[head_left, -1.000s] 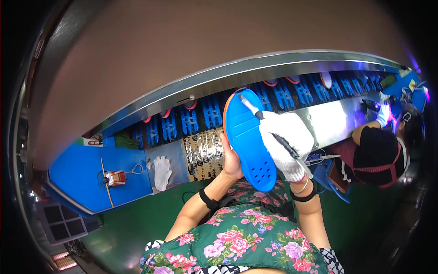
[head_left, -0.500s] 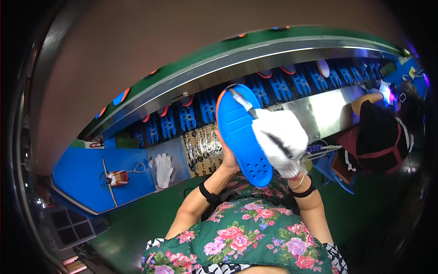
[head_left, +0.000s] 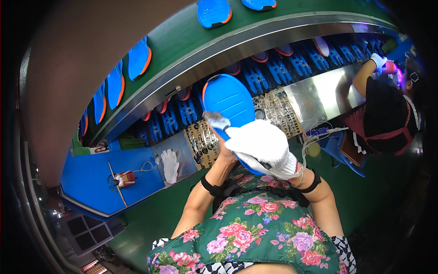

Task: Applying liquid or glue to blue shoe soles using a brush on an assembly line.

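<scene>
A blue shoe sole with an orange rim stands tilted up in front of me. My left hand, bare with a black wristband, grips it from below and is mostly hidden behind it. My right hand wears a white glove and holds a small brush whose bristle end lies against the sole's blue face.
A green conveyor belt carries several blue and orange soles. Below it runs a rack of blue holders. A spare white glove and a small red tool lie on the blue bench. Another person works at the right.
The view has swung upward, bringing the green belt with soles into sight. The sole stays in my left hand, and my gloved right hand has slid the brush lower across it.
</scene>
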`<state>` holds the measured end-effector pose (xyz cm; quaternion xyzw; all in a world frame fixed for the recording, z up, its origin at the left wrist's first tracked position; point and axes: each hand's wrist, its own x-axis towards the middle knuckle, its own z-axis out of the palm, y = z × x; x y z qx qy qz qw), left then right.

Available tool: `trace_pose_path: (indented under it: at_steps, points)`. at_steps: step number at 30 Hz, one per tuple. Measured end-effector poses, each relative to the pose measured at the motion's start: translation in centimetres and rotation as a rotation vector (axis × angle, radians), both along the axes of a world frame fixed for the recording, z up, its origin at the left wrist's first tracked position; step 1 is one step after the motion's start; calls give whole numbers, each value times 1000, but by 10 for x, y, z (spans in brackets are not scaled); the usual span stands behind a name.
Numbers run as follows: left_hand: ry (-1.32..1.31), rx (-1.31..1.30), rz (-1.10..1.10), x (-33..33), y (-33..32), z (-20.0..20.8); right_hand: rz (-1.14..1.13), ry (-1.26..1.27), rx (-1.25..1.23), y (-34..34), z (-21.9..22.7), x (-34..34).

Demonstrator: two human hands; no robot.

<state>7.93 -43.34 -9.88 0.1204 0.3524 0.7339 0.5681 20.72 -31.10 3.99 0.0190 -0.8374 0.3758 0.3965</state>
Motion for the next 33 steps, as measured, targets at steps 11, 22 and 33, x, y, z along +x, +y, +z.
trace_pose_path:
  at_steps: [11,22,33]
  points:
    - [-274,324,-146,-17,2,6,-18,74,68,-8,-16,5]
    - [-204,179,-70,-16,14,36,88,18,-223,-4,-12,19]
    - [-230,369,-212,-21,39,42,115,22,-418,-4,-24,31]
